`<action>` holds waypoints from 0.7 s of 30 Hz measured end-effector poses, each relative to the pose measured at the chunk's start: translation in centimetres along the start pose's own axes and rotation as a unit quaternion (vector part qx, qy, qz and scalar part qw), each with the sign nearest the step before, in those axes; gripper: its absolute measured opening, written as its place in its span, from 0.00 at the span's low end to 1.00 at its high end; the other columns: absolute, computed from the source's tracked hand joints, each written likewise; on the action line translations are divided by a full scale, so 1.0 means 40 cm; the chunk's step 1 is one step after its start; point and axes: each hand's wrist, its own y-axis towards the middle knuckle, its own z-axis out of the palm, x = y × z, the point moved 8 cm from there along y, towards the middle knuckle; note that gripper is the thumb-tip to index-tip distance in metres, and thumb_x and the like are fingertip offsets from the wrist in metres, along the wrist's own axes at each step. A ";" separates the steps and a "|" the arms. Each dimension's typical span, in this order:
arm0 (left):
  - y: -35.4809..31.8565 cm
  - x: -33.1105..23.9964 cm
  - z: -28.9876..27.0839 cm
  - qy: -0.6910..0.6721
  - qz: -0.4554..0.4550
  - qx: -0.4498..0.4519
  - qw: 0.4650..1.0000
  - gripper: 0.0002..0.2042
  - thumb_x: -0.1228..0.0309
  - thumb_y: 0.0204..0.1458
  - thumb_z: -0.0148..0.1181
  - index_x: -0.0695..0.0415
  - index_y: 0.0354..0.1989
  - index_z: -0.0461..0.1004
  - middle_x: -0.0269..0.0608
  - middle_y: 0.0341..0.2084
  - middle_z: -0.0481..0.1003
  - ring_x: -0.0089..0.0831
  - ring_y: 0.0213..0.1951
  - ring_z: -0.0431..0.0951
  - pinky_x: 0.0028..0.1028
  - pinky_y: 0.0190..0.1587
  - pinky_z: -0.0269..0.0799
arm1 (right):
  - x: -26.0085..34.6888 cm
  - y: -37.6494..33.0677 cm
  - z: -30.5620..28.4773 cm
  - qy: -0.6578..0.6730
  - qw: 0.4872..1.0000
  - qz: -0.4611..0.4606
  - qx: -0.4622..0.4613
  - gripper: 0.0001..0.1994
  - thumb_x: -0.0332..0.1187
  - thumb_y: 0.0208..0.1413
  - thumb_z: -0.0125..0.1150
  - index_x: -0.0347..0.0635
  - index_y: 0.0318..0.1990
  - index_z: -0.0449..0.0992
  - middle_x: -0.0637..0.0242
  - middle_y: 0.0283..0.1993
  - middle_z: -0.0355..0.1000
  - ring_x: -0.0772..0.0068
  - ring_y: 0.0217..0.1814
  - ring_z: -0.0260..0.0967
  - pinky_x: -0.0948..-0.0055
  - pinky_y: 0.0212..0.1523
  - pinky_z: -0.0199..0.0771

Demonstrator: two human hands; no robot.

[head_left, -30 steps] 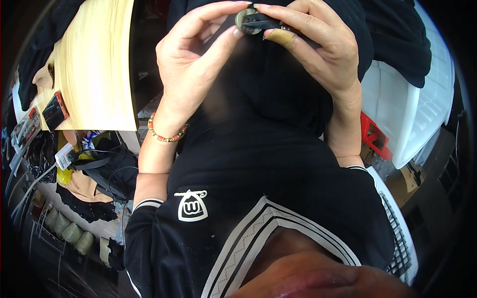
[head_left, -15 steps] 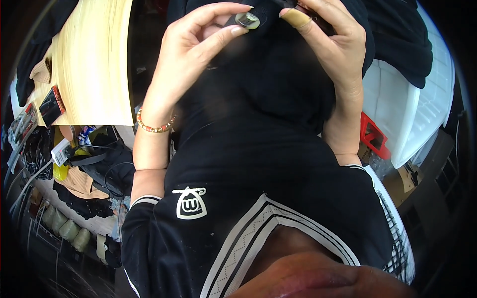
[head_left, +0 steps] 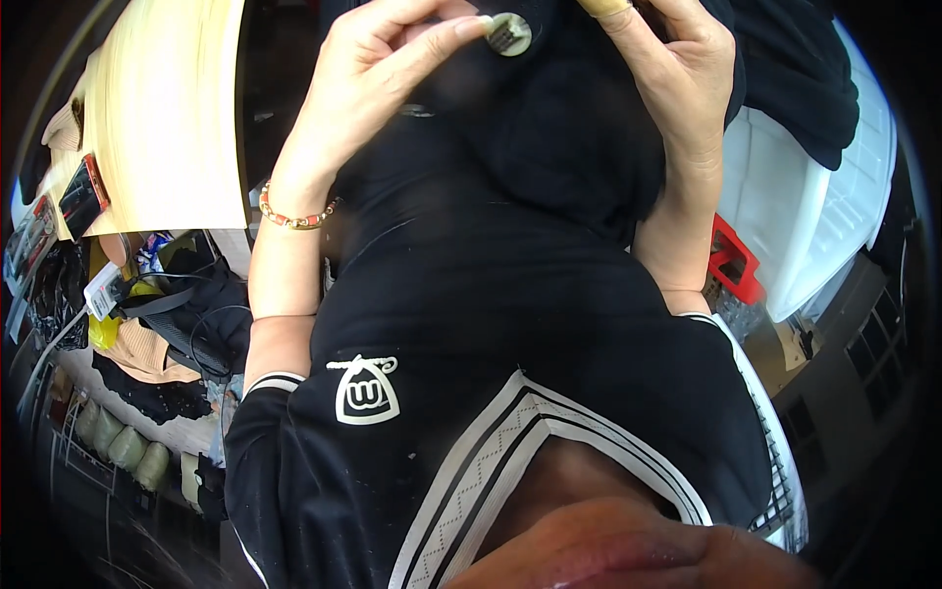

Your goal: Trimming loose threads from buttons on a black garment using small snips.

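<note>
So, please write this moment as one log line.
left hand: pinching button | right hand: apart, grip out of view | phone: on table

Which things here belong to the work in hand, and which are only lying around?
In the work:
round grey-green button, held by the left hand
right hand, partly out of view

Just lying about, seemingly:
dark phone
beige ribbed cloth
red plastic piece

Left hand point(head_left: 378, 74) pinches round greenish disc point(head_left: 511, 35) over black cloth point(head_left: 549, 137); right hand point(head_left: 679, 83) apart, partly cut off at top.
</note>
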 end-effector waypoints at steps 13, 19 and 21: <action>0.000 0.011 -0.015 0.007 0.026 -0.035 0.999 0.11 0.77 0.58 0.62 0.62 0.48 0.80 0.40 0.40 0.83 0.19 0.40 0.82 0.14 0.41 0.76 | -0.013 0.008 -0.008 -0.010 1.000 0.005 -0.016 0.12 0.21 0.51 0.68 0.34 0.45 0.81 0.71 0.29 0.67 0.82 0.31 0.63 0.82 0.34 0.61; -0.031 0.090 -0.042 -0.213 -0.084 -0.113 0.967 0.10 0.72 0.60 0.62 0.61 0.47 0.80 0.40 0.38 0.83 0.19 0.37 0.81 0.11 0.37 0.73 | 0.023 -0.016 0.001 -0.003 0.998 0.017 0.057 0.14 0.22 0.50 0.69 0.33 0.46 0.81 0.67 0.29 0.70 0.78 0.29 0.64 0.79 0.31 0.62; -0.032 0.079 -0.036 -0.210 -0.075 -0.119 0.968 0.10 0.71 0.60 0.62 0.61 0.47 0.80 0.38 0.38 0.83 0.16 0.36 0.80 0.10 0.35 0.72 | 0.050 -0.022 0.004 -0.016 0.997 -0.013 0.068 0.14 0.23 0.49 0.70 0.34 0.45 0.81 0.66 0.28 0.70 0.74 0.28 0.65 0.77 0.31 0.63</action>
